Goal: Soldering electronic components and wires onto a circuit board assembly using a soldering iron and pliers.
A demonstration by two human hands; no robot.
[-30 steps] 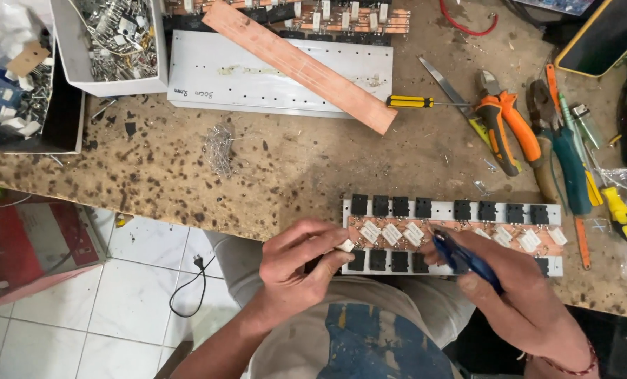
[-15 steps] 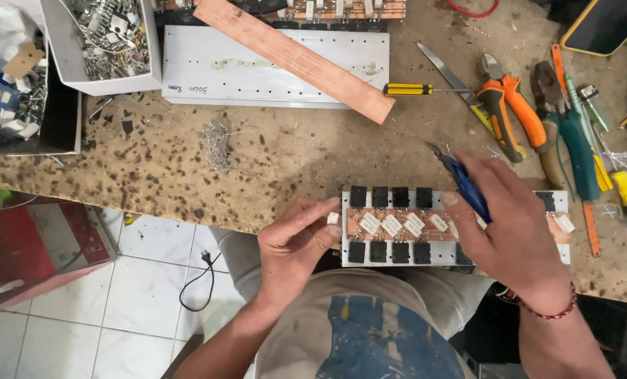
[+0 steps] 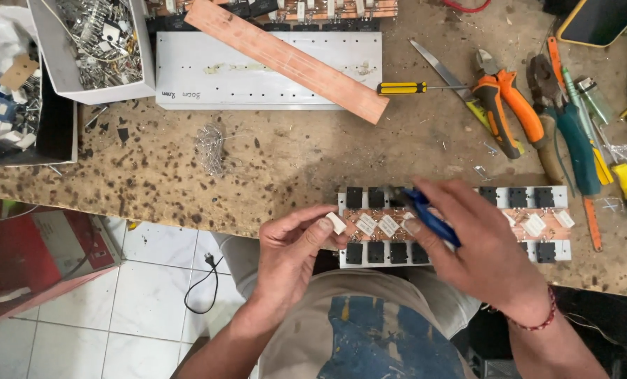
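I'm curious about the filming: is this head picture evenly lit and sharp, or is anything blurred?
Head view: soft, even light across the speckled bench, no strong glare; tools at the right look crisp. The right hand and its blue-handled tool are slightly smeared, the left hand sharper.

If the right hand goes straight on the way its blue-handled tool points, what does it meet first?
Probably the black components on the board's upper row, just before the tool tip in the right hand; height above them is unclear.

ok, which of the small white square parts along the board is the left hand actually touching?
The leftmost small white square part, pinched at the left hand fingertips; the others lie untouched on the copper strip.
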